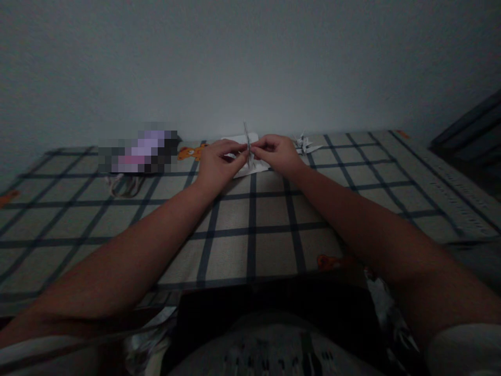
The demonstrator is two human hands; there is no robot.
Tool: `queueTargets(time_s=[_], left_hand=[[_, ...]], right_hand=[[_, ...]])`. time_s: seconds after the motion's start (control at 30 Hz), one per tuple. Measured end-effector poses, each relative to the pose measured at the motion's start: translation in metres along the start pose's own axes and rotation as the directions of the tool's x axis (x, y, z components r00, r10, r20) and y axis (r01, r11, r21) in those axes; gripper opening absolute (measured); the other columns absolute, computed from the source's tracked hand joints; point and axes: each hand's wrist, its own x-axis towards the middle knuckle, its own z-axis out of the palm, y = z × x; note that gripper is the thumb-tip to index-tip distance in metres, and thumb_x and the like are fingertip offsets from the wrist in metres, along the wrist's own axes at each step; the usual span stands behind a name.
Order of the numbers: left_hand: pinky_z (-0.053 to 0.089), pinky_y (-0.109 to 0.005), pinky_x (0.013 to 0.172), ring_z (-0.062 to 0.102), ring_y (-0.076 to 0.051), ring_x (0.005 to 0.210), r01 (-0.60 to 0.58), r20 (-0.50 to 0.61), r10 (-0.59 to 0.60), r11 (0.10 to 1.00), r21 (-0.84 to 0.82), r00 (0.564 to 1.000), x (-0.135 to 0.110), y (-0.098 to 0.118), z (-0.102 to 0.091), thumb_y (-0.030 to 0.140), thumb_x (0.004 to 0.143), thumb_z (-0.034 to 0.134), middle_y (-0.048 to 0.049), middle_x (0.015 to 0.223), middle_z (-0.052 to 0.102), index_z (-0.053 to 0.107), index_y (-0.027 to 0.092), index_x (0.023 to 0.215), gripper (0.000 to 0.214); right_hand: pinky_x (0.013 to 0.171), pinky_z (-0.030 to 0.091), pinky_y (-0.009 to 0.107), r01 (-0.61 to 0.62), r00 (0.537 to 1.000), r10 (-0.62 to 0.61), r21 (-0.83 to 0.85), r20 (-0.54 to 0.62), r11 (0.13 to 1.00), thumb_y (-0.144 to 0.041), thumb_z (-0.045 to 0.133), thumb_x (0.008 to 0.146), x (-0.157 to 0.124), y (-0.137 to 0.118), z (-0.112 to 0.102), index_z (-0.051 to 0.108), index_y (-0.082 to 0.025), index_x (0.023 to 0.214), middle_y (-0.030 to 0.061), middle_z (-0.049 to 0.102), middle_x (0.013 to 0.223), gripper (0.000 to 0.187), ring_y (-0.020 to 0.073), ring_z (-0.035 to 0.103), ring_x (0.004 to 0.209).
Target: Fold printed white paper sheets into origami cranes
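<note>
Here's the thin paper point(246, 130), standing nearly edge-on to my view, just above a white sheet point(256, 169) on the desk point(270, 250). The left hand point(217, 163) pinches it from one side, the right hand point(282, 154) from the other, fingertips almost meeting; I'd say that double pinch steadies something so flimsy. The sheet underneath probably serves as a work surface. Just beside the right hand sits a spiky pale piece point(304, 145), perhaps parked there to stay within reach. Out left, well apart, I've got a pixel-blurred purple item point(146, 148), a looped cord point(127, 187) at its near side. Room check: the wall point(250, 62) rises behind the far edge, so forward is tight; between the forearms point(168, 224) there's generous space back to the near edge.
</note>
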Motion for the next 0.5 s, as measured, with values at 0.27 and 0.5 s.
queueTargets(time_s=[0.27,0.5], left_hand=[[0.057,-0.028,0.071,0.068,-0.016,0.073,0.177,-0.023,-0.182,0.974,-0.145,0.983,0.002,-0.007,0.005,0.037,0.079,0.075,-0.0042,0.080,0.074,0.076,0.018,0.091,0.023],[0.060,-0.029,0.070,0.066,-0.012,0.067,0.241,0.037,-0.246,0.890,-0.387,0.969,0.004,-0.007,0.012,0.023,0.076,0.072,-0.0001,0.080,0.070,0.070,0.019,0.094,0.018]], right_hand=[[0.078,0.054,0.028,-0.053,0.999,0.052,0.052,0.003,0.997,-0.028,0.076,0.079,0.001,-0.007,0.001,0.072,-0.017,0.086,0.0013,0.067,0.077,0.013,0.0142,0.063,0.078],[0.069,0.053,0.023,-0.138,0.989,0.125,0.204,0.078,0.969,-0.020,0.070,0.083,0.004,0.003,0.002,0.068,-0.020,0.100,-0.0031,0.064,0.075,0.017,0.0100,0.060,0.069]])
